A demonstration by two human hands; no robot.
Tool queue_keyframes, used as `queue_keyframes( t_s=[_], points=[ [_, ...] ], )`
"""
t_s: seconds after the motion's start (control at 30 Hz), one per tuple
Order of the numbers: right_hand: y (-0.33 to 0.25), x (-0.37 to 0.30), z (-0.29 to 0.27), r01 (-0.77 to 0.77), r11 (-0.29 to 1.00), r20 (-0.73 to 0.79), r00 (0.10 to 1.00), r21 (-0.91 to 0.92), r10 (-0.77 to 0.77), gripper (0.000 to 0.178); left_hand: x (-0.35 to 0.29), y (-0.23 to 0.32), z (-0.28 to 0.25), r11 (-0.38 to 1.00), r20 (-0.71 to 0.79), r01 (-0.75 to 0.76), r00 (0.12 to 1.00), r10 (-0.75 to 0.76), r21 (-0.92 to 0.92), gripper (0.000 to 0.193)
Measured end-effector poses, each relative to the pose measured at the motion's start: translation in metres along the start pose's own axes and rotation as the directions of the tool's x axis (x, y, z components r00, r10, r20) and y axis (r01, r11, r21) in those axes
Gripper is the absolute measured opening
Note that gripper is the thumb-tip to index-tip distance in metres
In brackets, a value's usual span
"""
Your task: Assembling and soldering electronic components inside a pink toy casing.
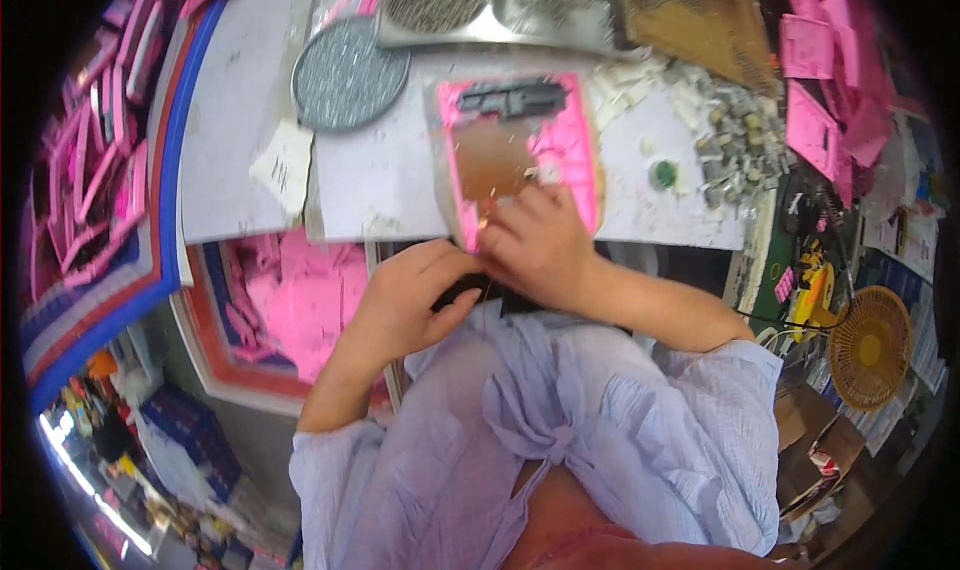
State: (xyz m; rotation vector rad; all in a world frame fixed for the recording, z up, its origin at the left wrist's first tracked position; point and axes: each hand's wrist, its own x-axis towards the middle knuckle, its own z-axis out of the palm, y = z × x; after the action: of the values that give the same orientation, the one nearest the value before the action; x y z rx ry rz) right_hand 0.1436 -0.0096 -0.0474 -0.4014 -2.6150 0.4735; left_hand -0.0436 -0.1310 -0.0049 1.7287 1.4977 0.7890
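A pink plastic housing (583,160) lies on the white worktable in front of me. A dark grey part (513,99) sits across its far end, and a brown flat panel (492,157) fills its middle. My right hand (540,245) is over the housing's near end, fingers bent and pressed together beside a small orange bit. My left hand (415,290) is curled at the housing's near left corner, its fingertips close to the right hand's. Thin strands show below the fingers. What either hand pinches is too small and blurred to make out.
Behind are a round grey dish (352,74) and a metal tray (510,39) of small parts. Small white and grey pieces (740,145) are heaped to the right. Pink housings fill a bin (305,295) below the table and a blue-edged container (165,170) at left. A yellow fan (870,348) stands at right.
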Motion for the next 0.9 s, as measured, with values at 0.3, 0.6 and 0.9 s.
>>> queue_keyframes(
  t_s=[0.3, 0.6, 0.9],
  points=[
    [0.123, 0.031, -0.107, -0.107, 0.958, -0.04, 0.992, 0.264, 0.122, 0.022, 0.008, -0.05, 0.021, 0.952, -0.169, -0.25, 0.945, 0.279, 0.176, 0.023],
    [0.37, 0.17, -0.195, -0.366, 0.714, -0.35, 0.919, -0.596, 0.179, 0.012, 0.014, -0.049, 0.016, 0.977, -0.107, -0.19, 0.974, 0.2, 0.098, 0.028],
    [0.348, 0.171, -0.207, -0.419, 0.854, -0.597, 0.784, -0.309, 0.168, 0.016, 0.014, -0.048, 0.023, 0.983, -0.173, -0.155, 0.97, 0.171, 0.1, 0.022]
  ],
)
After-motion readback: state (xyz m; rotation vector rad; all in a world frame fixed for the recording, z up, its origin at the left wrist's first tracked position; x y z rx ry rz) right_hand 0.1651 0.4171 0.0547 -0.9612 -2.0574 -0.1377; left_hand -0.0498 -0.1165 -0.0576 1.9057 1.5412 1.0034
